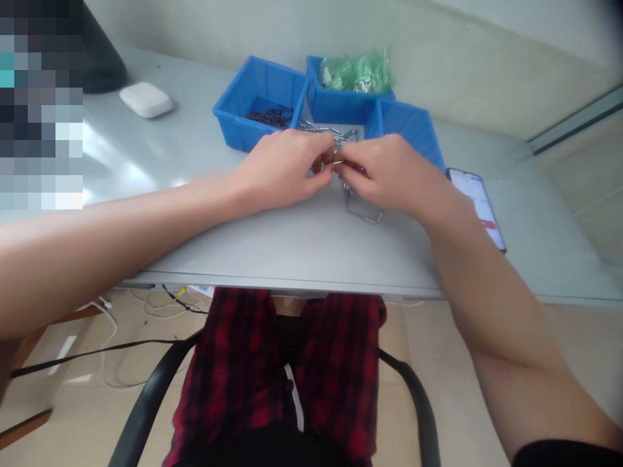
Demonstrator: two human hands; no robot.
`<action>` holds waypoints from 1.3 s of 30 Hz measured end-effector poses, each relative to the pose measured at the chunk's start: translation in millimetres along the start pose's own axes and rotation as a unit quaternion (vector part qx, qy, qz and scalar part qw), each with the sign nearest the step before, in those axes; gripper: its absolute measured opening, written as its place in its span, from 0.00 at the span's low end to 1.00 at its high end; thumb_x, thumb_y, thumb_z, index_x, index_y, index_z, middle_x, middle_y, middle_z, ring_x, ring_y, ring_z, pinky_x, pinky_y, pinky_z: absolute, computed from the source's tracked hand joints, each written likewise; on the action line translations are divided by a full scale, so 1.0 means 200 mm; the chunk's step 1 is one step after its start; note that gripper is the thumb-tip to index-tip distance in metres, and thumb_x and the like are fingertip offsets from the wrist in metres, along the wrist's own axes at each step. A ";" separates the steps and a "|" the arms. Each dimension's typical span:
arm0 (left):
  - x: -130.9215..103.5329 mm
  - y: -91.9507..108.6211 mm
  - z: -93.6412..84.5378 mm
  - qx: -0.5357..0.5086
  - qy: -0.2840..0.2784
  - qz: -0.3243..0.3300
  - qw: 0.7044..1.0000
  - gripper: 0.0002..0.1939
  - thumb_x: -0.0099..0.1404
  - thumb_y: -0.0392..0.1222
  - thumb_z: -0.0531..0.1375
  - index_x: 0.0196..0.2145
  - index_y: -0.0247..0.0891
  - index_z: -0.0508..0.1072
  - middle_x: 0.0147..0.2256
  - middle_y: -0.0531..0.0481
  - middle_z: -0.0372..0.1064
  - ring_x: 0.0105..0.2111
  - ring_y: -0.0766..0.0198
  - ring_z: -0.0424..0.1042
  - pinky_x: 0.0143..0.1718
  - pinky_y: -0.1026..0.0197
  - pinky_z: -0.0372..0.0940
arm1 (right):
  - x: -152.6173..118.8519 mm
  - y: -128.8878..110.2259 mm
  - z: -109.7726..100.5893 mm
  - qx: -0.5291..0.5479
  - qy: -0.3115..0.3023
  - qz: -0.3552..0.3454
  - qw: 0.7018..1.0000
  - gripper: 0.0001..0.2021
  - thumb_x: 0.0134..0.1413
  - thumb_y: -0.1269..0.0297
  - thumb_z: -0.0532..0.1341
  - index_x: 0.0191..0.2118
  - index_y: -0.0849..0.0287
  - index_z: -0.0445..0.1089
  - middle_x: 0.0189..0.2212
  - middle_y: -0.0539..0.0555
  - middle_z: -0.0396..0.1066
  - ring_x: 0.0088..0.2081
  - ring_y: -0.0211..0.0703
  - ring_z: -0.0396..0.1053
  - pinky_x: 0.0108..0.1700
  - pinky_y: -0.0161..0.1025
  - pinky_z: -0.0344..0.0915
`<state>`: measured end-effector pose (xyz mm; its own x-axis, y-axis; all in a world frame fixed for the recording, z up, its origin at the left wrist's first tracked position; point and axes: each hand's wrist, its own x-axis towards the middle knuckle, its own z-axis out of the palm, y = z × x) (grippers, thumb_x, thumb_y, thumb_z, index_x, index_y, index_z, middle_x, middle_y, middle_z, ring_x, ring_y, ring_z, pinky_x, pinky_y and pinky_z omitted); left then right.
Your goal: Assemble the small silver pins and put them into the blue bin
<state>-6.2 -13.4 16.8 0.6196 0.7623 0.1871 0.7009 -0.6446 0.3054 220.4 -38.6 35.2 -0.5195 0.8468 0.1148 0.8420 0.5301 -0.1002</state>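
My left hand (287, 165) and my right hand (384, 172) meet fingertip to fingertip, both closed in a pinch. Between them shows a thin silver metal piece (337, 162), mostly hidden by the fingers; its exact kind is unclear. Just behind the fingers lies a heap of long silver screw-like pieces (343, 136), framed by blue bins. Below my right fingers, more small silver pieces (346, 188) sit beside a bent wire-like outline (372, 219) on the grey table (292, 253).
The left blue bin (233, 133) holds dark screws (270, 117). A back blue bin (341, 104) carries a green plastic bag (355, 72) of parts; another blue bin (411, 126) stands right. A phone (479, 204) lies beside my right forearm, a white case (146, 100) at far left.
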 end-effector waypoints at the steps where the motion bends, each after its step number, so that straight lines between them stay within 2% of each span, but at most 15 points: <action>1: 0.00 0.00 0.00 0.010 -0.002 -0.002 1.000 0.18 0.79 0.49 0.54 0.54 0.48 0.82 0.51 0.47 0.87 0.47 0.53 0.80 0.44 0.52 0.68 | 0.00 0.00 0.00 0.001 -0.001 -0.001 1.000 0.13 0.80 0.59 0.57 0.44 0.48 0.79 0.39 0.58 0.84 0.43 0.64 0.80 0.44 0.52 0.67; 4: 0.00 0.01 0.00 0.019 -0.008 -0.002 1.000 0.20 0.79 0.49 0.54 0.56 0.45 0.83 0.51 0.45 0.87 0.48 0.51 0.81 0.44 0.50 0.67 | 0.00 0.00 0.00 -0.005 -0.003 -0.004 1.000 0.13 0.80 0.60 0.57 0.43 0.48 0.79 0.38 0.58 0.84 0.43 0.63 0.80 0.43 0.52 0.66; 9: -0.01 0.00 -0.01 0.018 -0.014 0.008 1.000 0.21 0.80 0.48 0.52 0.57 0.45 0.82 0.56 0.45 0.87 0.49 0.54 0.80 0.45 0.52 0.66 | 0.00 -0.01 -0.01 -0.017 -0.003 -0.004 1.000 0.14 0.80 0.61 0.56 0.43 0.48 0.78 0.36 0.58 0.83 0.42 0.63 0.79 0.41 0.51 0.65; 16: 0.00 0.01 -0.01 0.038 -0.028 -0.001 0.999 0.21 0.81 0.49 0.52 0.57 0.45 0.82 0.51 0.44 0.88 0.49 0.51 0.82 0.46 0.51 0.69 | 0.00 -0.03 -0.01 -0.023 -0.014 0.009 1.000 0.10 0.78 0.66 0.60 0.41 0.49 0.76 0.37 0.58 0.83 0.40 0.62 0.78 0.42 0.50 0.62; 22: -0.01 0.00 0.00 0.023 -0.007 0.019 1.000 0.17 0.81 0.46 0.54 0.55 0.44 0.81 0.48 0.47 0.88 0.52 0.53 0.83 0.47 0.57 0.70 | 0.00 -0.03 -0.02 -0.011 -0.013 0.005 1.000 0.11 0.79 0.60 0.60 0.40 0.48 0.76 0.34 0.57 0.81 0.41 0.62 0.78 0.42 0.51 0.63; 27: 0.00 -0.01 0.01 0.046 -0.019 0.013 0.999 0.21 0.80 0.50 0.52 0.55 0.45 0.82 0.49 0.44 0.88 0.50 0.49 0.83 0.46 0.52 0.70 | 0.00 -0.04 -0.02 -0.022 -0.020 0.011 1.000 0.10 0.77 0.66 0.60 0.40 0.49 0.75 0.35 0.58 0.81 0.40 0.61 0.77 0.41 0.50 0.61; 31: 0.00 -0.01 0.01 0.023 -0.003 0.021 1.000 0.19 0.79 0.48 0.53 0.55 0.46 0.82 0.48 0.47 0.88 0.51 0.52 0.83 0.47 0.55 0.71 | 0.00 -0.05 -0.03 -0.018 -0.026 0.021 0.999 0.11 0.78 0.64 0.60 0.38 0.49 0.74 0.36 0.58 0.82 0.41 0.62 0.78 0.43 0.52 0.62; 36: 0.01 0.00 0.01 0.049 -0.024 -0.008 0.998 0.21 0.78 0.50 0.53 0.56 0.47 0.84 0.49 0.42 0.88 0.48 0.47 0.84 0.47 0.47 0.72 | 0.00 -0.05 -0.03 -0.032 -0.035 0.015 0.999 0.10 0.76 0.67 0.59 0.40 0.50 0.75 0.37 0.59 0.82 0.41 0.62 0.78 0.43 0.51 0.61; 39: 0.01 0.00 0.01 0.036 -0.021 0.000 0.999 0.21 0.78 0.51 0.53 0.55 0.48 0.84 0.48 0.43 0.87 0.48 0.46 0.84 0.46 0.47 0.72 | 0.00 -0.04 -0.03 -0.015 -0.029 0.005 0.999 0.10 0.78 0.61 0.60 0.41 0.47 0.76 0.36 0.57 0.82 0.42 0.63 0.78 0.42 0.51 0.63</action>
<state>-5.1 -12.6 15.3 0.6328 0.7602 0.1469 0.7238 -0.6482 0.2364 214.6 -43.4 41.0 -0.5184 0.8532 0.0569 0.8503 0.5214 -0.0711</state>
